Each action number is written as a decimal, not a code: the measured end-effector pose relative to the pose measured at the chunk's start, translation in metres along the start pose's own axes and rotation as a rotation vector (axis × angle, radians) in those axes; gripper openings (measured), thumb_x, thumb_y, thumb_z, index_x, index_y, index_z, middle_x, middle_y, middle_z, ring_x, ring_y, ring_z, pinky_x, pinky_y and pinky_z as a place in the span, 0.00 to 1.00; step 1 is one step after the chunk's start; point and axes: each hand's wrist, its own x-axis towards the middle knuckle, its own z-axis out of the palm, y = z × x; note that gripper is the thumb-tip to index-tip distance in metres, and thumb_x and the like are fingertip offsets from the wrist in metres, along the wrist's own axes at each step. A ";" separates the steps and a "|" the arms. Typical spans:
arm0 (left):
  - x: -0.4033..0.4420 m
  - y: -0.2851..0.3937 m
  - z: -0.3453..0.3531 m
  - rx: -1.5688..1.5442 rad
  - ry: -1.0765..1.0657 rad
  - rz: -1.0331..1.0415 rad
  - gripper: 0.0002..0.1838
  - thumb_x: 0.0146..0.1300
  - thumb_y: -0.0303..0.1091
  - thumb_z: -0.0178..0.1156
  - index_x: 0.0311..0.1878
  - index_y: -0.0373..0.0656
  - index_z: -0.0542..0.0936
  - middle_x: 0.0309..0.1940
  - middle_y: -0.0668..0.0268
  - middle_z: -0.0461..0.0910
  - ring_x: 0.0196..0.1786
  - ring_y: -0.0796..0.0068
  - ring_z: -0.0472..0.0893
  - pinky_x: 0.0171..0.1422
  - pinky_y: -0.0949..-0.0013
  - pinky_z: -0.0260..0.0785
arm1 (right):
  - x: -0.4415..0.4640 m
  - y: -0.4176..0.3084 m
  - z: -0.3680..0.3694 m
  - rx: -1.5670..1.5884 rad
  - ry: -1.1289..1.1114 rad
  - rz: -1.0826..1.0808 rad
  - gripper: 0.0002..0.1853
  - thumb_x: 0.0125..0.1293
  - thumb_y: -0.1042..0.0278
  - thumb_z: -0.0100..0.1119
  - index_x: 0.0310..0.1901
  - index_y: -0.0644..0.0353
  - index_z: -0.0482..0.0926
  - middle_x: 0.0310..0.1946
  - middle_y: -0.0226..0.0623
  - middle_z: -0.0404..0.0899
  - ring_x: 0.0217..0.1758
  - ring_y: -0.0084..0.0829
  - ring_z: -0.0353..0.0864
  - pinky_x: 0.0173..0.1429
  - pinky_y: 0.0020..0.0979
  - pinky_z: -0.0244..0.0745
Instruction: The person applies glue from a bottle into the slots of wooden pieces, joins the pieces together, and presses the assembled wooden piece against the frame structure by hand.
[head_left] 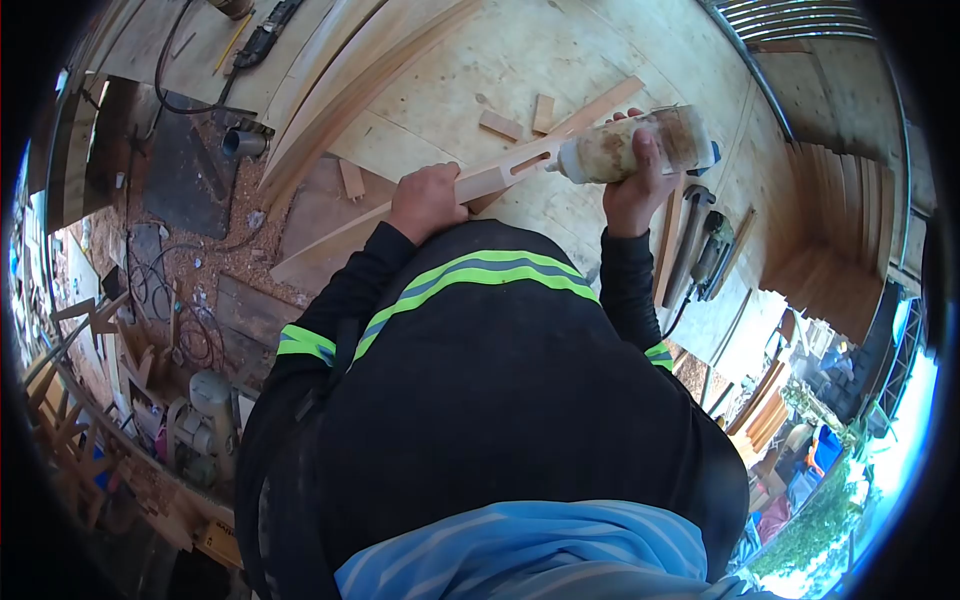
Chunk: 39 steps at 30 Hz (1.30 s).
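Observation:
A long pale wooden piece [487, 183] with a slot near its end lies across the work surface. My left hand [427, 203] is closed around it, left of the slot. My right hand [640, 180] grips a stained, whitish bottle [635, 145], tilted sideways, its nozzle pointing left, close to the slotted end. Whether the nozzle touches the wood I cannot tell. Beyond the piece lie two small wood blocks [500, 125] and a flat strip [603, 104].
A hammer [690, 240] and a power tool [712, 250] lie right of my right hand. Long curved boards [350, 100] stretch across the upper left. Stacked curved wood [830, 220] stands at right. Sawdust and cables [190, 320] cover the floor at left.

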 end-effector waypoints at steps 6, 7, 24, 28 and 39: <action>0.005 -0.001 -0.001 -0.014 -0.017 0.022 0.21 0.48 0.38 0.70 0.48 0.47 0.84 0.42 0.57 0.87 0.48 0.50 0.86 0.54 0.49 0.80 | -0.023 0.008 0.020 -0.140 0.002 -0.080 0.28 0.63 0.70 0.74 0.62 0.68 0.73 0.50 0.49 0.85 0.52 0.42 0.88 0.62 0.42 0.82; 0.005 -0.002 -0.001 -0.015 -0.022 0.033 0.20 0.48 0.38 0.70 0.48 0.47 0.84 0.42 0.56 0.87 0.48 0.49 0.86 0.54 0.49 0.80 | -0.024 0.009 0.020 -0.145 0.009 -0.080 0.28 0.63 0.70 0.74 0.62 0.68 0.73 0.50 0.49 0.85 0.52 0.42 0.88 0.62 0.42 0.82; 0.004 -0.002 -0.003 -0.025 -0.055 0.049 0.24 0.51 0.35 0.66 0.54 0.41 0.82 0.47 0.53 0.86 0.51 0.49 0.85 0.57 0.49 0.79 | -0.034 0.007 0.030 -0.194 0.008 -0.218 0.29 0.61 0.72 0.76 0.62 0.69 0.74 0.50 0.48 0.85 0.53 0.42 0.88 0.63 0.43 0.82; 0.000 -0.006 0.000 -0.106 0.048 0.123 0.32 0.50 0.34 0.66 0.63 0.43 0.77 0.49 0.53 0.85 0.52 0.49 0.85 0.58 0.49 0.79 | -0.033 0.008 0.030 -0.216 0.050 -0.234 0.28 0.63 0.70 0.75 0.60 0.69 0.74 0.50 0.47 0.85 0.52 0.40 0.88 0.63 0.41 0.82; 0.000 -0.011 0.005 -0.109 0.096 0.214 0.25 0.53 0.34 0.66 0.56 0.43 0.77 0.47 0.54 0.85 0.50 0.50 0.85 0.56 0.51 0.79 | -0.031 0.012 0.019 -0.187 0.195 -0.212 0.23 0.66 0.57 0.74 0.54 0.64 0.79 0.46 0.36 0.83 0.49 0.29 0.84 0.57 0.36 0.82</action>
